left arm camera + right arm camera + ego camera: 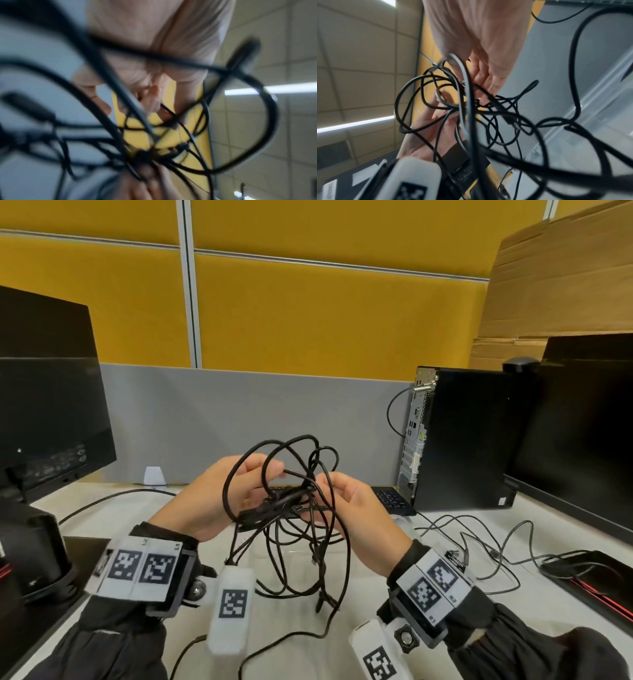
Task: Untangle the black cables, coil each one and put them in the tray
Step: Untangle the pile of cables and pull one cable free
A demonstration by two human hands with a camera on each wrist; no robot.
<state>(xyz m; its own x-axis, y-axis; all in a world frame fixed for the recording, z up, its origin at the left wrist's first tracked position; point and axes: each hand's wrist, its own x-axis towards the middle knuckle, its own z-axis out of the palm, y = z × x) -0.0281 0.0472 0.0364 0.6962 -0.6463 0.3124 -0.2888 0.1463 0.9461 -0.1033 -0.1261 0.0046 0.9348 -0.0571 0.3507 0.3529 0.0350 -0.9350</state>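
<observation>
A tangle of black cables (pixel 310 546) hangs in the air above the white desk (pixel 113 511), held between both hands. My left hand (pixel 209 508) has its fingers curled and pinches a strand near the top of the loops. My right hand (pixel 363 518) pinches the knot in the middle. Several loops dangle down and one end trails on the desk (pixel 291 642). The left wrist view shows blurred cables (pixel 109 86) crossing my left hand (pixel 154 40). In the right wrist view the cables (pixel 471 108) run between my right hand (pixel 479 33) and my left hand (pixel 428 135). A clear plastic tray (pixel 599 94) lies below.
A dark monitor (pixel 44 405) stands at the left, a PC tower (pixel 455 440) and another monitor (pixel 582 422) at the right. A keyboard (pixel 390 498) lies behind the hands. Thin plugged-in wires (pixel 479 542) cross the desk at the right. A grey partition (pixel 239 412) closes the back.
</observation>
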